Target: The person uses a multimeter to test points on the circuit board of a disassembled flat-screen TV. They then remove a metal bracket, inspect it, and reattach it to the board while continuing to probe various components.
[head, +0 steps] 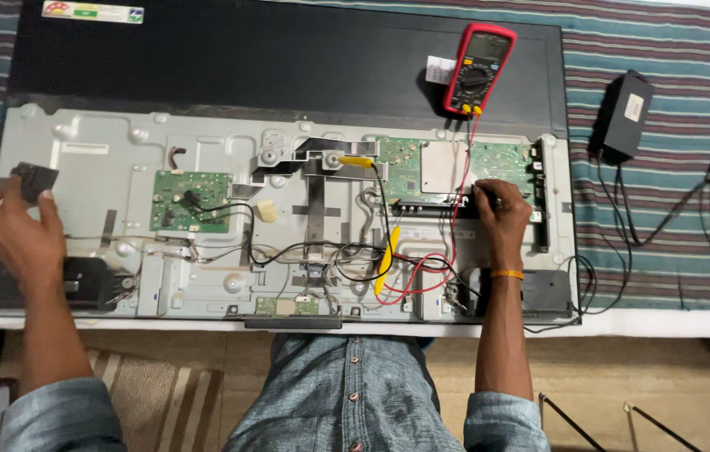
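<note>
Left hand (16, 230): you gripped a small dark block (34, 179), at nine o'clock of the metal chassis (87, 180).
Right hand (501, 213): you clenched a probe (487, 198) on the main board (443, 172), three o'clock.
Risk: the tip could have slipped, bridging contacts.
Meter (477, 69): one o'clock.

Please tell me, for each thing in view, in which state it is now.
Television: face down, back cover off.
Multimeter: lying on television, leads attached.
Yellow probe: lying loose.
Left hand: holding small dark block.
Right hand: pressing probe to main board.
Power adapter: on cloth.
</note>
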